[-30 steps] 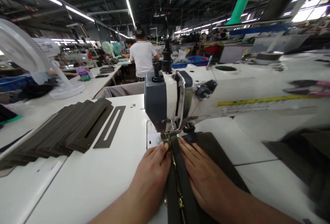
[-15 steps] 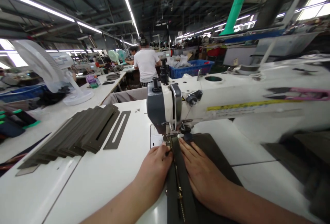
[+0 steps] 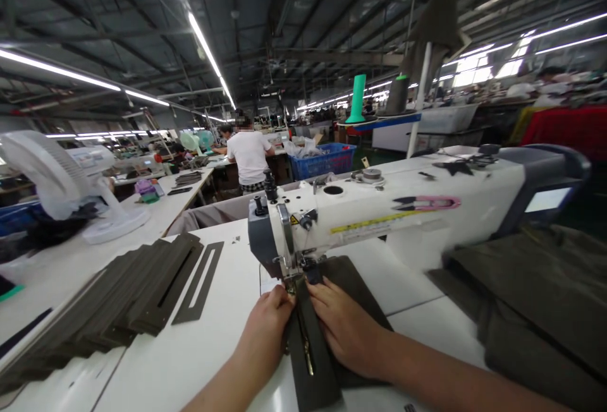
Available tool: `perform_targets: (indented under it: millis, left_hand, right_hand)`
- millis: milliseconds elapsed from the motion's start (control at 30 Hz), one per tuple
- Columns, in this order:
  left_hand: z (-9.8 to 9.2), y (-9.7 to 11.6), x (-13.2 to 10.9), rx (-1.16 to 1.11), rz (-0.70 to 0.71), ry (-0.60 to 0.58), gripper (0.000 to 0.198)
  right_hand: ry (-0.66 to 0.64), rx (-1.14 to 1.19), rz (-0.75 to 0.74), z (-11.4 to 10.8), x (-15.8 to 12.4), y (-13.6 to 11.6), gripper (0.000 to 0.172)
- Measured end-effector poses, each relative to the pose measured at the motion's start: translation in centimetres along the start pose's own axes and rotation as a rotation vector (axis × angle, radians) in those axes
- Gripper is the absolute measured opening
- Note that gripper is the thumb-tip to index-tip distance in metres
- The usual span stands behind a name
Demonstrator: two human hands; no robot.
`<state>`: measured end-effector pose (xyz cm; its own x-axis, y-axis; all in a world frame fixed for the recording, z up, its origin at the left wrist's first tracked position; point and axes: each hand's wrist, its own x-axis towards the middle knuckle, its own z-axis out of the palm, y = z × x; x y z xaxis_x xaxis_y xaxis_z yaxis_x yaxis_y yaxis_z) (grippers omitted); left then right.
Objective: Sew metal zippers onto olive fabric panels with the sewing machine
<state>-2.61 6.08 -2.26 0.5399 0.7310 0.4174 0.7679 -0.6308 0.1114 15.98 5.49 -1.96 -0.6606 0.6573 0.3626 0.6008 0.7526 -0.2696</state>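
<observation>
On my far left a white plastic pedestal fan stands on the neighbouring table, its ribbed cage turned my way. Closer, on the smooth white sewing table, lies a fanned stack of olive slotted strips, matte and stiff-looking, each cut with a long narrow slot. A single slotted strip lies just to the right of the stack.

Far ahead, a co-worker in a white T-shirt stands with their back to me, near a blue plastic crate.

My left hand sits close to the presser foot, its fingers together and curled over the edge of a dark olive zippered strip. I cannot tell whether they pinch it. The strip, with its narrow metal zipper line, runs from under the foot toward me. My right hand lies flat, fingers slightly apart, on the olive fabric panel just right of the zipper.

Above, pink-handled thread snips rest on the white sewing machine arm. Farther right, heavy olive cloth lies in soft folds.
</observation>
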Motion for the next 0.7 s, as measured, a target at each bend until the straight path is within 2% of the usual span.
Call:
perform_targets:
  millis: [100,233,300,367,533,700]
  left_hand:
    - [-0.1,0.1,-0.7,-0.033,-0.017,-0.019,0.028]
    - [-0.7,0.6,-1.7,-0.103,0.0,-0.001,0.035]
    - [-1.1,1.0,-2.2,-0.109,0.01,0.02,0.034]
    - [-1.4,1.5,-2.5,-0.087,0.017,0.034,0.032]
    - [-1.2,2.3,-2.9,-0.029,0.075,0.044,0.026]
    - [-0.5,2.0,-2.7,0.008,0.108,0.064,0.021]
  right_hand:
    - [0.079,0.005,-0.086,0.4,-1.8,-1.7,0.033]
    - [0.35,-0.16,-0.248,2.6,-3.7,-3.5,0.012]
    - [0.456,-0.245,-0.275,3.5,-4.1,-4.1,0.021]
    - [0.47,-0.292,-0.275,3.8,-4.2,-4.6,0.025]
    - [0.402,-0.294,-0.297,3.6,-4.2,-5.1,0.027]
    - [0.477,-0.292,-0.283,4.3,-4.0,-4.3,0.025]
